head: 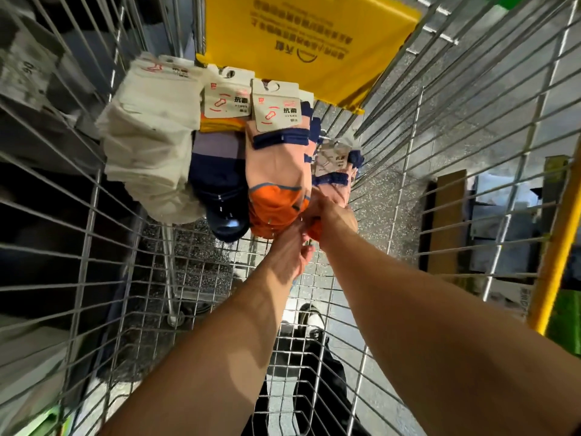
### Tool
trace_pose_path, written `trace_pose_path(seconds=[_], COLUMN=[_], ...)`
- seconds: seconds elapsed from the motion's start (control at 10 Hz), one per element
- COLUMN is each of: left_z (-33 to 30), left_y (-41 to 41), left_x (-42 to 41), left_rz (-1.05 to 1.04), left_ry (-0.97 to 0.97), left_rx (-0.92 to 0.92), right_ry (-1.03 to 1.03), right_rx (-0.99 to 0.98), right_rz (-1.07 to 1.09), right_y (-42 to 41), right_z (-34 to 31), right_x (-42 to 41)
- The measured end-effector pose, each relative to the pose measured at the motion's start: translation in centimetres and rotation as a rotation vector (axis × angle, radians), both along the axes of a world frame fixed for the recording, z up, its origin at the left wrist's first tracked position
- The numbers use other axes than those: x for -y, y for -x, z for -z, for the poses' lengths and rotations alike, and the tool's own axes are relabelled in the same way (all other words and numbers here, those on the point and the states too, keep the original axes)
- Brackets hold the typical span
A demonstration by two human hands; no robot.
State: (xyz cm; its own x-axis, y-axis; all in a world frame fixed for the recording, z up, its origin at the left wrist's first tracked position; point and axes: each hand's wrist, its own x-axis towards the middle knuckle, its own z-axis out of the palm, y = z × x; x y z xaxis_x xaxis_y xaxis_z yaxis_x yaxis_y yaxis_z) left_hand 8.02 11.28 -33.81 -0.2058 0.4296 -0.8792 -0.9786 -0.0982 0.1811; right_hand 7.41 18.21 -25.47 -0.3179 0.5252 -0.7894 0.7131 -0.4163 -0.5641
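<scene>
Socks in a wire shopping cart (92,215): my left hand (290,250) and right hand (334,215) pinch the orange toes of the pink sock pack (276,171). Next, I judge, straightening it beside the navy pack (217,184).

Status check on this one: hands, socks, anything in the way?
Left hand and right hand both grip orange toe end of pink socks. Socks in wire cart, beside navy socks. Nothing blocking.
</scene>
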Motion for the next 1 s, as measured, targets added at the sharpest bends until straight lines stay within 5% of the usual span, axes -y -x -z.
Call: trace_pose_path(seconds=[0.2,0.3,0.6,0.8,1.0], left_z=[-4.8,-12.5,-21.7,-27.3,-33.6], left_y=[-0.4,0.2,-0.8,-2.0,-4.8], left_x=[0.3,2.0,5.4,8.4,10.8], left_rz=[0.014,0.098,-0.036,-0.134,-0.298], left_ry=[-0.086,-0.021,-0.123,-0.175,-0.095], left_rx=[-0.098,-0.183,-0.109,-0.210,-0.404], right_ry=[-0.074,0.037,0.005,0.047,-0.159], right_rx=[0.126,0.093,0.064,-0.013,-0.095], right_rz=[-0.009,0.178,0.120,-0.207,-0.819], right_y=[-0.4,-1.2,-5.1,-7.6,-9.4], right_z=[-5.5,-9.4,-17.3,-23.8,-28.9], right_x=[0.8,2.1,4.5,4.8,4.6])
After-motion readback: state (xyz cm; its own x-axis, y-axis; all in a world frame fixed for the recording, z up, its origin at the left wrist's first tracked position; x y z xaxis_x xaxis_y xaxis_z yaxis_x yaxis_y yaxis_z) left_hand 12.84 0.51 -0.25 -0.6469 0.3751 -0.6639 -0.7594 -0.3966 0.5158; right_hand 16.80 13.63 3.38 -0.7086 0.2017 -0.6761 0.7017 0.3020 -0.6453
